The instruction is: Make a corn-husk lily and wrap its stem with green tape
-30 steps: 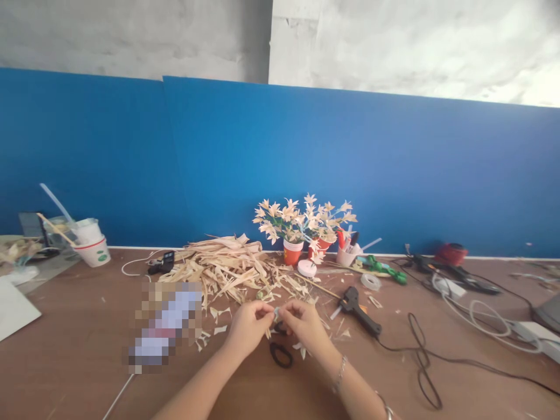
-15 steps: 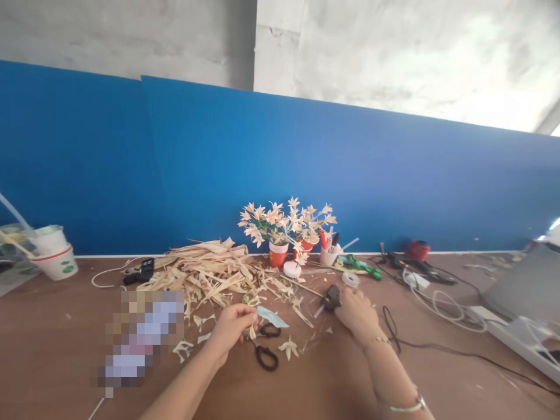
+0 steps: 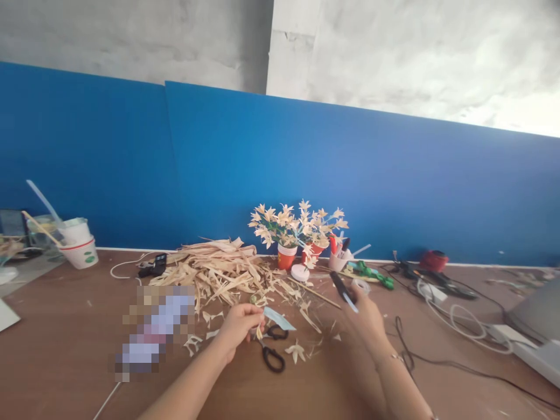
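Light-blue strip (image 3: 280, 319) is in our left hand (image 3: 242, 325), above the brown table (image 3: 306, 391), its free end reaching out to the right past our fingertips. We pinch it between thumb and forefinger, those fingers closed together, and a small pale petal-like piece (image 3: 259, 333) shows just below them; whether we grip that too, we cannot tell. Our right hand (image 3: 370, 318) is wrapped around a dark glue gun (image 3: 342, 286), with a translucent stick (image 3: 351, 303) poking from its near end. Black-handled scissors (image 3: 264, 353) lie just beneath our left hand, their blades partly hidden, and a pale star-shaped flower (image 3: 296, 350) lies to their right. Beyond our left hand we have a heap of dry straw-coloured strips (image 3: 219, 271). Farther back, pale flowers (image 3: 284, 219) stand in red-and-white cups (image 3: 287, 258). Just past our right hand sits a tape roll (image 3: 361, 286), partly covered.
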Motion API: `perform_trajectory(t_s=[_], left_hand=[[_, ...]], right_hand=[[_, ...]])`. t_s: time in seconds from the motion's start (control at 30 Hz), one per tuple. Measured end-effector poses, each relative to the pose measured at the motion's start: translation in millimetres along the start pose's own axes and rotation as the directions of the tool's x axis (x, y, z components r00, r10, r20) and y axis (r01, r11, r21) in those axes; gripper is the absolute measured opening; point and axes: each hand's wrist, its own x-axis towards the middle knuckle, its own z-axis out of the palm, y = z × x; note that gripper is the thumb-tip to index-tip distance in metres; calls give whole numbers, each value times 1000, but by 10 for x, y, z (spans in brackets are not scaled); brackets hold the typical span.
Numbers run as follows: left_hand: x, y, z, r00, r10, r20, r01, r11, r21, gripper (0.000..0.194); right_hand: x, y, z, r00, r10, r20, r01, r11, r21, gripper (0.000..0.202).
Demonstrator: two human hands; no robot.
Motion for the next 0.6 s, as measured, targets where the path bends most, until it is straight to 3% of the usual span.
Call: perform_trajectory(t_s=[0.07,0.13,0.27,0.37,0.6], left_hand=[[8,-13,5,1000,-3,-17,3,1000,6,19],[21,-36,5,999,1,-35,0,1000,27,18],[54,-94,-4,997,46,-61,-40,994,99,14],[67,-120,-7,995,65,-70,-56,990,127,14],[53,-103,1,990,100,-98,-82,981,175,15]], right_hand=[[-71,-171,33,981,-188,42,171,950,263,22],[-179,-362,98,932,-347,108,268,857,440,15],[-398,-636,249,789,-592,166,467,752,465,10],[-475,-664,364,738,-660,138,567,719,402,11],[-485,-573,555,725,-665,181,581,731,358,13]])
